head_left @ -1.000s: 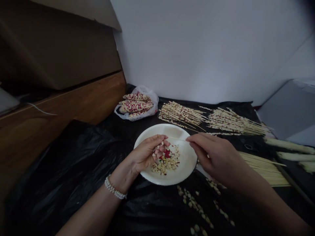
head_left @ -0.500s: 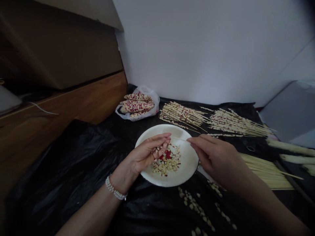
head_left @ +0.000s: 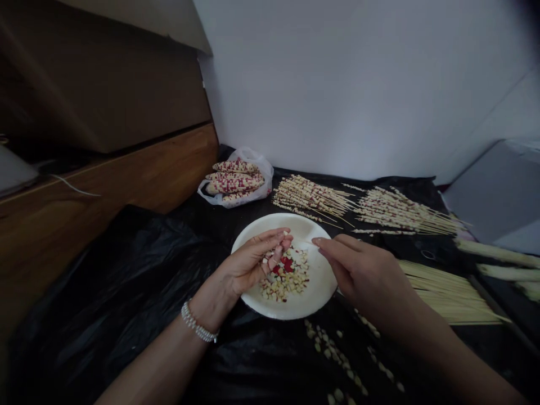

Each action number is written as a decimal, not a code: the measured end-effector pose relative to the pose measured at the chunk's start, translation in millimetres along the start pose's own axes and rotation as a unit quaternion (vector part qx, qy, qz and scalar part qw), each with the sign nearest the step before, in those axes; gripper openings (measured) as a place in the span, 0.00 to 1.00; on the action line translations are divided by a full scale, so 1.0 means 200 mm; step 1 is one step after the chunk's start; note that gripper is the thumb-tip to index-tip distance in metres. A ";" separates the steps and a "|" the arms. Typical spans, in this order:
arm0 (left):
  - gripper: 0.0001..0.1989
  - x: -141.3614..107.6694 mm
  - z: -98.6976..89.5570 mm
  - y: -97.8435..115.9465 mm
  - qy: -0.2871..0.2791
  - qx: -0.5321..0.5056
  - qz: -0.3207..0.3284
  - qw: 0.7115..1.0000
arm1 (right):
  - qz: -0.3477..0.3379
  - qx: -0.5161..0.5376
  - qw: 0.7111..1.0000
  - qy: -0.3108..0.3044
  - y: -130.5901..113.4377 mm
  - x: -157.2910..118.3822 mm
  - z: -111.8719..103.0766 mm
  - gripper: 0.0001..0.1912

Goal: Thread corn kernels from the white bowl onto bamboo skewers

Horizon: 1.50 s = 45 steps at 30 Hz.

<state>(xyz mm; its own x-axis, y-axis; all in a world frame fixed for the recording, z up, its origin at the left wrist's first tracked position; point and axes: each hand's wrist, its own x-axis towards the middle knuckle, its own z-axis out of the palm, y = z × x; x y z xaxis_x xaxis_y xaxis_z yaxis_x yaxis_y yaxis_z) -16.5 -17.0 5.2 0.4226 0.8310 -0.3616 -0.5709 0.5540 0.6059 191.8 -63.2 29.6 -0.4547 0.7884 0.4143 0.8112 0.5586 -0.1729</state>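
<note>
Pinching a pale kernel between thumb and fingertips, the left hand curls its other fingers around more kernels. Across from that pinch, the right hand has thumb and forefinger pressed together on a thin stick, its front end reaching toward the left fingertips. Kernel and tip look apart, though the tip is too faint to place exactly, and how much stick lies behind the right grip cannot be told.

Good handling here, I judge, means a light but firm pinch at the kernel's sides, with its face turned to the stick and the fingertip pads out of the point's line. Gripping the stick near its front end should limit bending; a straight, gentle push would be less likely to split the kernel or prick a finger. Curling the lower left fingers snugly should hold the spare kernels.

Right beneath both grips sits the bowl, well placed to catch drops, with loose kernels inside. Bare sticks lie beyond the right wrist, and loaded sticks ahead of the grips.
</note>
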 end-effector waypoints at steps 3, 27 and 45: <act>0.09 0.01 -0.01 0.00 -0.013 0.004 0.001 1.000 | -0.001 -0.012 1.000 0.011 -0.01 0.00 0.00 0.16; 0.07 0.01 -0.01 -0.01 -0.018 0.029 -0.001 0.999 | -0.018 -0.073 0.996 0.046 -0.05 -0.01 0.05 0.15; 0.06 0.01 0.00 -0.01 -0.005 0.044 -0.001 0.999 | -0.015 -0.067 0.996 0.050 -0.06 -0.02 0.08 0.16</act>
<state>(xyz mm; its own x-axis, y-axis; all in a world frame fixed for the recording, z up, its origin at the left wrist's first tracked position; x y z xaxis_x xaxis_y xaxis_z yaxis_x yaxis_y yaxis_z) -13.7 -16.6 3.2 0.4301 0.8295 -0.3563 -0.5062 0.5483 0.6657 177.4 -69.6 16.1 -0.4451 0.7387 0.5062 0.8427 0.5367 -0.0421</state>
